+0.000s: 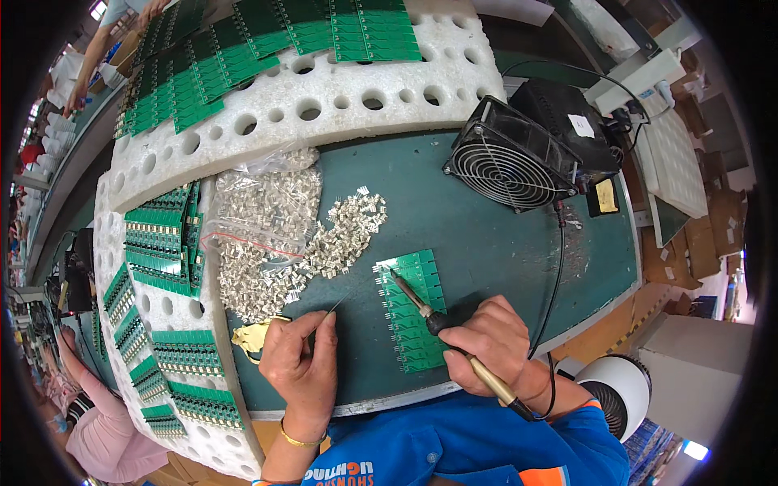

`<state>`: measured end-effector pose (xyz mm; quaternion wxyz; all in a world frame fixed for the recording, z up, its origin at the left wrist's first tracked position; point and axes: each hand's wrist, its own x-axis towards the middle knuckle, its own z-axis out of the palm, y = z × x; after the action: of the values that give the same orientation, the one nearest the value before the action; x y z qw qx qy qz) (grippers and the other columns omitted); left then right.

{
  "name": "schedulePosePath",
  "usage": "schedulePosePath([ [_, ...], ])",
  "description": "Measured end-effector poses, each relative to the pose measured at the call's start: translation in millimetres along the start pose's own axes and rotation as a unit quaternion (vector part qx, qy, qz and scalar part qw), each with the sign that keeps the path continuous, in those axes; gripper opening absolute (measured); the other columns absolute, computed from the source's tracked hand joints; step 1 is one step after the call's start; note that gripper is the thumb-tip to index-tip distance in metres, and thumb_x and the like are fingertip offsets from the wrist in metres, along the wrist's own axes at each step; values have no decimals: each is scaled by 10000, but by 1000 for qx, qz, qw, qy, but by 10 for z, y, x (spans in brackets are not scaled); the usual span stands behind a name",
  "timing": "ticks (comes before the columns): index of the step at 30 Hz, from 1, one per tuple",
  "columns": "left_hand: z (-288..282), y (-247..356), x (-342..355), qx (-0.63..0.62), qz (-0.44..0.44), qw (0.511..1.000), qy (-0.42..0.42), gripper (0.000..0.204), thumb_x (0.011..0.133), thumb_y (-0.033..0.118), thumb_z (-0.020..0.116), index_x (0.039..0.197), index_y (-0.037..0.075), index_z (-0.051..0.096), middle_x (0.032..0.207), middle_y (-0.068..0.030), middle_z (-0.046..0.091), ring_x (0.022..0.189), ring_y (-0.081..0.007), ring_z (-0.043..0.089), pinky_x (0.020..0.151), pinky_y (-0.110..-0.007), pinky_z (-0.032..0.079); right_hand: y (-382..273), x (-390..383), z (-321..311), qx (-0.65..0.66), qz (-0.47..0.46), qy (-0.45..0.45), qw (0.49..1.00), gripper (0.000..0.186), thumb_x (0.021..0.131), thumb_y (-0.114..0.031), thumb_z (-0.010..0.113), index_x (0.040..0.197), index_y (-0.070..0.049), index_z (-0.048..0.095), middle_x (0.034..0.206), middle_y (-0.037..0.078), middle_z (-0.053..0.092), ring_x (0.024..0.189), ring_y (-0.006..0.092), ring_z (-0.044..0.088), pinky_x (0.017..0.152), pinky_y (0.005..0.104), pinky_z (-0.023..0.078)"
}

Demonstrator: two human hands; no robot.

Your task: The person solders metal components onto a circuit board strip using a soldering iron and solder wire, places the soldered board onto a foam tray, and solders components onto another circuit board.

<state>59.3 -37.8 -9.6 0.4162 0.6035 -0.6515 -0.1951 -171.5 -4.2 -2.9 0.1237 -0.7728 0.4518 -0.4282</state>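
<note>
My left hand (300,360) pinches a thin solder wire (337,304) left of a green circuit board (413,340) on the bench. My right hand (493,344) grips a soldering iron (486,377), its tip at the board's upper left, among small white connectors along that edge. Behind and left lie a heap of loose white connectors (348,223) and a plastic bag of them (267,202). A crumpled yellow object (250,336) lies partly behind my left hand.
Foam racks (324,97) hold several green boards behind and at left. A black fan unit (510,162) and small sponge holder (605,197) stand at right, the iron's cable running beside them. A white fan (620,385) is below the bench edge. Other workers (101,417) are at left.
</note>
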Motion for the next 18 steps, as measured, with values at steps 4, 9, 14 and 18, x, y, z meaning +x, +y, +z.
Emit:
schedulePosePath([
  [4,10,5,-14,1,-1,1000,-2,101,784,-1,787,842,22,708,650,15,445,564,-74,348,500,-242,252,6,-23,-12,21,7,3,1000,172,783,-73,698,941,-27,651,664,56,596,553,222,519,577,350,419],
  [9,32,6,-19,3,7,1000,2,102,781,1,789,837,22,707,649,12,449,566,-78,357,505,-243,261,27,-14,-4,41,16,9,999,176,777,-63,693,939,-10,649,654,65,580,546,225,502,573,353,408],
  [14,43,19,-22,2,7,1000,3,111,773,-9,791,841,21,709,650,11,451,570,-77,360,500,-242,260,44,2,9,53,25,16,998,177,778,-59,687,940,0,647,643,73,567,542,227,493,567,354,399],
  [18,45,7,-26,-2,4,1000,3,113,771,-15,791,839,20,708,650,11,451,571,-77,357,498,-242,259,50,2,16,63,33,15,997,178,784,-62,686,947,-4,646,638,74,561,539,228,487,563,353,391],
])
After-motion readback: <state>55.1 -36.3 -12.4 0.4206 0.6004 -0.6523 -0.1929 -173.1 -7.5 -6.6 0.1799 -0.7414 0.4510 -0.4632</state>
